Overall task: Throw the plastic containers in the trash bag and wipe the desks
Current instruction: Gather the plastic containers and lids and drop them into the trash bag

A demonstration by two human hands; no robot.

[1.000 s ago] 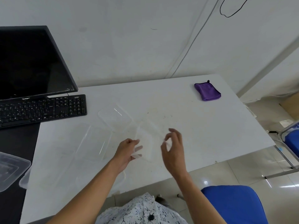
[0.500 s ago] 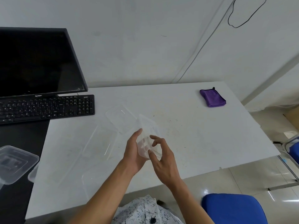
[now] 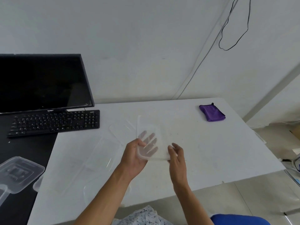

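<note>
Right now our left hand (image 3: pixel 134 158) holds a clear plastic container (image 3: pixel 162 140) up above the white desk (image 3: pixel 211 151). The thumb curls over its left rim, and the four fingers (image 3: pixel 150 142) spread behind it, showing through the plastic. Our right hand (image 3: pixel 177 159) is at the container's lower right corner, with its fingers loosely bent and touching the edge. We cannot tell whether it actually pinches the plastic.

Just behind the held container a clear lid (image 3: pixel 121 129) lies flat on the white desk, and left of our left hand rests a second container (image 3: pixel 103 153), hard to make out against the white top. A third container (image 3: pixel 17 172) sits on the black desk (image 3: pixel 32 148) at the left, nearer to us than the keyboard (image 3: pixel 55 122) and the dark monitor (image 3: pixel 42 82). A folded purple cloth (image 3: pixel 211 113) lies well apart, at the far right of the white desk.
</note>
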